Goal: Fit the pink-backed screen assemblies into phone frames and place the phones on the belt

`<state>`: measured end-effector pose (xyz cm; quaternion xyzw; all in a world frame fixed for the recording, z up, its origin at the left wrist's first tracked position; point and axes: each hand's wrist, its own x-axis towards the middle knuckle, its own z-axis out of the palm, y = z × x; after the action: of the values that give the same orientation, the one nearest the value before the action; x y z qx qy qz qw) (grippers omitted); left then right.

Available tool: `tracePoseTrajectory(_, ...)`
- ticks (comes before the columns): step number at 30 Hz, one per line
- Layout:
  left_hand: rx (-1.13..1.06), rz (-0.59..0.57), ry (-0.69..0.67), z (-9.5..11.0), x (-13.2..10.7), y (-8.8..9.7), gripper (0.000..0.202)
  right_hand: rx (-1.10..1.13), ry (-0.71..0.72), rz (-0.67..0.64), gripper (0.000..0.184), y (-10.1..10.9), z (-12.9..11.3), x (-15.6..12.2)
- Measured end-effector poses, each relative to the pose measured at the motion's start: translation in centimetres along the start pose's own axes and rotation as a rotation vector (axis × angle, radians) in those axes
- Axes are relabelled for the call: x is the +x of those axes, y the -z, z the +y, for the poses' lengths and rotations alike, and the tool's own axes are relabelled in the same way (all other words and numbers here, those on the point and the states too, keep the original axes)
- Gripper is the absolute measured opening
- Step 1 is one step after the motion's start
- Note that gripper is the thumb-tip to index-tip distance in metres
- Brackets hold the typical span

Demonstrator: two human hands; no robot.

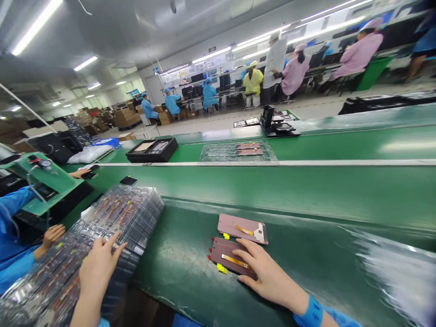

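Observation:
My right hand (264, 272) spans a phone screen panel (225, 250) on the green bench, fingertips at its far edge and thumb at its near edge. This panel lies brownish back up, with an orange flex cable, yellow tabs and red tabs. Just beyond it lies a second, pinkish panel (226, 223) with a flex cable and a white patch. On the left, my left hand (98, 263) hovers over or touches a tall stack of clear plastic trays (146, 213); which, I cannot tell. Its fingers are spread and hold nothing. Several similar panels lie in the top tray.
A co-worker's hand (52, 236) rests beside the trays at left, near a green press fixture (56, 181). Beyond the bench runs a green conveyor (306, 186), with a clear tray (218, 153) and a black box (150, 156) behind. Clear plastic film (402, 277) lies right.

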<state>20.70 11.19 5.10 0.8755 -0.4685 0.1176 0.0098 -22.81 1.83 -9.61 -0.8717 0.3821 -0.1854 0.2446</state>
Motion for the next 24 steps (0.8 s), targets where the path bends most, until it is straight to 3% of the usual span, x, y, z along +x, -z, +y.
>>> tracePoseTrajectory(4,-0.038,-0.144,0.041,-0.3,0.6,2.0,0.053,-0.01,0.031,0.016,0.043,-0.2,0.6,-0.2)
tracePoseTrajectory(6,-0.036,-0.141,0.067,-0.8,1.1,3.1,0.053,-0.005,0.037,0.027,0.042,-0.3,0.8,-0.3)
tracePoseTrajectory(11,0.243,0.24,-0.032,-0.6,1.3,5.7,0.057,-0.002,0.053,0.042,0.041,-0.5,0.9,-0.6)
tracePoseTrajectory(13,0.357,0.201,-0.045,-0.1,1.4,7.0,0.06,-0.012,0.066,0.049,0.04,-0.6,0.9,-0.7)
tracePoseTrajectory(16,0.362,0.139,0.028,0.2,2.7,9.6,0.07,-0.023,0.092,0.073,0.039,-0.8,1.3,-0.9)
tracePoseTrajectory(20,0.292,0.259,0.127,-0.2,5.5,13.0,0.069,-0.009,0.118,0.14,0.035,-0.6,1.6,-0.7)
tracePoseTrajectory(24,0.209,0.492,0.061,1.7,6.4,14.3,0.066,0.158,0.047,0.188,0.033,1.0,1.2,-0.8)
